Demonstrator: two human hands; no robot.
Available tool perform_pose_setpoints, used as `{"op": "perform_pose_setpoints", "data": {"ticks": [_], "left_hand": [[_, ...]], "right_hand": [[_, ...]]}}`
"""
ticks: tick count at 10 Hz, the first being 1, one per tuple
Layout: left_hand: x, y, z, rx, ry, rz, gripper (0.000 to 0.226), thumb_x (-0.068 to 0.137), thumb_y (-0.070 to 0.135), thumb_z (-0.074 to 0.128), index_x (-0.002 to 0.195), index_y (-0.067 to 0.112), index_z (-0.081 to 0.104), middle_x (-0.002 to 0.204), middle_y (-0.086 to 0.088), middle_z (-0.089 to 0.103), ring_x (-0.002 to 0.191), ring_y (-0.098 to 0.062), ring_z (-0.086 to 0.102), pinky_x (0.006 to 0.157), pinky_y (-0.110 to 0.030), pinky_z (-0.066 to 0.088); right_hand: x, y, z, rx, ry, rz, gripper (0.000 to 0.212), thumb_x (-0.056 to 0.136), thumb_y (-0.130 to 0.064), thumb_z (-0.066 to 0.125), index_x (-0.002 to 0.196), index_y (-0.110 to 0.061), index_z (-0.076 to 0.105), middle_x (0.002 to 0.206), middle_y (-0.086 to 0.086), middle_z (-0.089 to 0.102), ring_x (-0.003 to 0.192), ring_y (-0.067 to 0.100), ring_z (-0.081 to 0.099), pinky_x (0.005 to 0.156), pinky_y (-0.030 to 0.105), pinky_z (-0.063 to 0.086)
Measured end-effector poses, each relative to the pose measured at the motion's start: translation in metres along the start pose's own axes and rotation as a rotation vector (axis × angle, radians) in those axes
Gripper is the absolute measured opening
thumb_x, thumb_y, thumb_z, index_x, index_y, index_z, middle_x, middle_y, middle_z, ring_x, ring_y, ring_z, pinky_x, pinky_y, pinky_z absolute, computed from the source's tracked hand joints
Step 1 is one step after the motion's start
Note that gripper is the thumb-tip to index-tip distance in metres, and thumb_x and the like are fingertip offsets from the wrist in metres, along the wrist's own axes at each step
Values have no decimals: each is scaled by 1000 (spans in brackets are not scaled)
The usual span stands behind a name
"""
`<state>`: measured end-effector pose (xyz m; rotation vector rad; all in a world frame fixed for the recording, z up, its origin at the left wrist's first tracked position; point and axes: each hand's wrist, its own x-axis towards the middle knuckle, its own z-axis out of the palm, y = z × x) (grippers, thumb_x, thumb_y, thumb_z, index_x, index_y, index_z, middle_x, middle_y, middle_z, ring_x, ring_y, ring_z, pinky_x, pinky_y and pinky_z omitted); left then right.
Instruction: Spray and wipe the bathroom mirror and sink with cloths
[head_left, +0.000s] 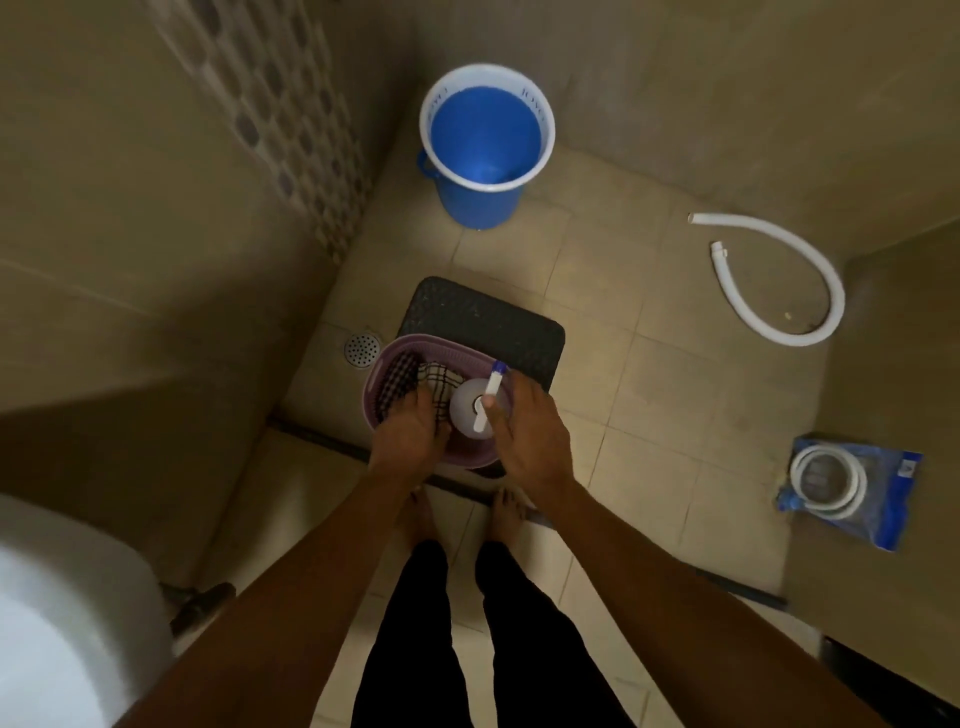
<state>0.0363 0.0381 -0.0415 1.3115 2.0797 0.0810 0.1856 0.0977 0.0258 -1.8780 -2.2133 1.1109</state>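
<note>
Checked cotton cloths (435, 385), one dark and one pale with dark lines, lie crumpled in a purple plastic basket (415, 349) with a slotted oval wall. Beside them in the same basket stands a translucent white spray bottle (470, 415), round-bodied, its white trigger head tipped with blue. The left hand (408, 428) reaches into the basket and its fingers curl down onto the pale cloth; whether this grip has closed on the fabric cannot be told. The right hand (527, 434) has a relaxed, wide grip, fingers loosely spread at the basket's right rim, the thumb just beside the spray head. The basket rests on a dark, square, rounded-corner stool (498, 317) with a speckled top. Near its left edge a round metal drain grate (362, 349) sits in the beige tiled floor (649, 395). Farther off stand a blue plastic bucket (485, 150) with a white rim, a curved white ribbed hose (810, 275), and a coiled hose in a blue packet (852, 488). A glossy white sink (57, 613) shows at lower left.
</note>
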Motion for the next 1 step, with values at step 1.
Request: {"op": "perform_pose_setpoints", "data": {"ticks": [1], "left_hand": [[-31, 8, -8, 68, 77, 72, 68, 99, 43, 38, 152, 10, 14, 158, -14, 23, 146, -29, 21, 119, -44, 22]], "right_hand": [[-9, 15, -17, -241, -96, -125, 77, 94, -66, 11, 153, -17, 25, 158, 9, 31, 147, 28, 26, 117, 46, 30]]}}
